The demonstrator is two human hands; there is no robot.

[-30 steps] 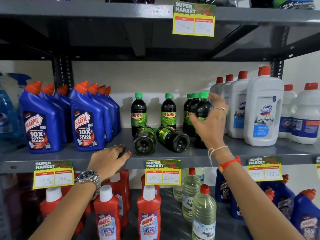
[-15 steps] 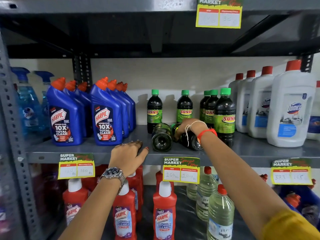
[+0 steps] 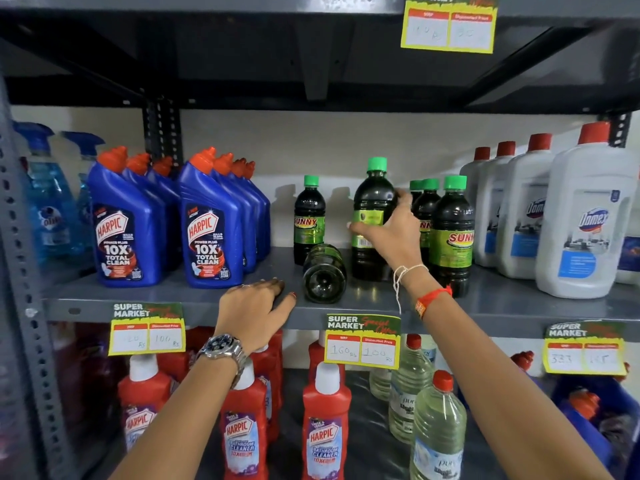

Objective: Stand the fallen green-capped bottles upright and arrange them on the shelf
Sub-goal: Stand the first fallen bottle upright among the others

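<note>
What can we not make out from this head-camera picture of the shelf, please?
- Head view: whether the bottle in the right hand stands on the shelf or is lifted; the wrist hides its base.
- Head view: the fallen bottle shows its base; its cap is hidden behind its body.
- Head view: the handwritten prices on the left tag are too faint.
- Head view: the rightmost white bottle is cut by the frame edge.

Top price tag point(image 3: 449, 24) cut off
</note>
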